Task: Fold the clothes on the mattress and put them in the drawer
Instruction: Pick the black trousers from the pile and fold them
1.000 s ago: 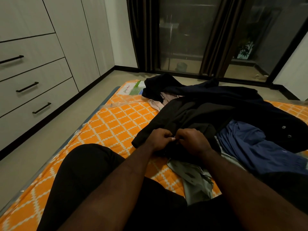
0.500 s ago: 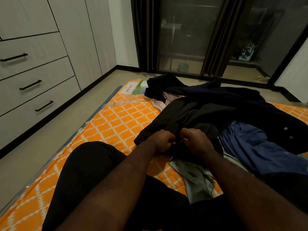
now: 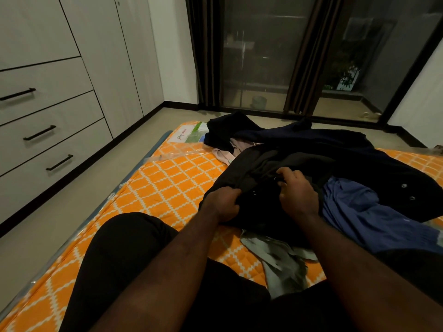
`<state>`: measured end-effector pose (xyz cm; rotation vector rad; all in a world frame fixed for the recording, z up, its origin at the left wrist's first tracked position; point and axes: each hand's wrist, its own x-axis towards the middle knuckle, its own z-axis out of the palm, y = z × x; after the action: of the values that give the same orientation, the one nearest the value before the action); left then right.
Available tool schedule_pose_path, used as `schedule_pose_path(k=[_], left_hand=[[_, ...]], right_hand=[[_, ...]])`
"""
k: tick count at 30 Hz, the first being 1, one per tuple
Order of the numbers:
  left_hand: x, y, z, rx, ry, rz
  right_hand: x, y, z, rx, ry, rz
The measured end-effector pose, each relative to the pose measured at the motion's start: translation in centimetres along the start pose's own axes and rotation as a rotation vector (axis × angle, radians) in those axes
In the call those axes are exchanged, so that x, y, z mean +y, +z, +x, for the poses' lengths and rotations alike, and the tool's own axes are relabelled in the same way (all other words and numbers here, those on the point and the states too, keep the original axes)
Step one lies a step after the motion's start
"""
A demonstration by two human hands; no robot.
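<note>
**At the clothes heap (image 3: 335, 159)**

Seen from the head view, the left grip (image 3: 223, 204) is clenched round the near edge of a black garment (image 3: 261, 164). The right grip (image 3: 297, 195) pinches its fabric just beside. The garment lies on the orange mattress (image 3: 167, 188), over a blue garment (image 3: 359, 212) and grey cloth (image 3: 280, 264). Closed drawers (image 3: 48, 140) stand well apart.

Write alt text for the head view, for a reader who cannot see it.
A seated person's left hand and right hand grip a black garment in a pile of clothes on an orange patterned mattress. Closed drawers stand along the wall to the left.
</note>
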<state>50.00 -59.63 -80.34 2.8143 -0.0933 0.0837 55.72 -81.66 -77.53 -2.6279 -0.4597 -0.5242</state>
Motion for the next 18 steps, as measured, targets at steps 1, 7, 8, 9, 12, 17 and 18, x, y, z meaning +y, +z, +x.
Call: schedule_pose_path(k=[1,7,8,9,12,17,18], left_hand=[[-0.19,0.09,0.03,0.051,-0.023,0.001],[-0.19,-0.01,-0.36,0.166,-0.053,0.07],[-0.22,-0.14,-0.42,0.157,-0.079,0.082],[-0.22,-0.31,-0.48,0.15,-0.106,0.087],[-0.21,-0.74,-0.58,0.148,-0.142,0.101],[-0.05,-0.53,-0.38,0.174,-0.042,0.104],[0.29,-0.45,-0.21,0.193,0.039,0.094]], right_hand=[[0.15,-0.06,-0.01,-0.019,-0.013,-0.023],[0.09,-0.01,0.03,-0.077,0.007,-0.052],[0.08,-0.04,0.06,-0.075,0.021,-0.055],[0.08,-0.08,0.05,-0.071,0.031,-0.061],[-0.05,-0.16,-0.02,-0.074,0.032,-0.066],[0.16,-0.02,-0.01,-0.098,0.063,-0.072],[0.21,0.09,-0.04,-0.106,0.071,-0.07]])
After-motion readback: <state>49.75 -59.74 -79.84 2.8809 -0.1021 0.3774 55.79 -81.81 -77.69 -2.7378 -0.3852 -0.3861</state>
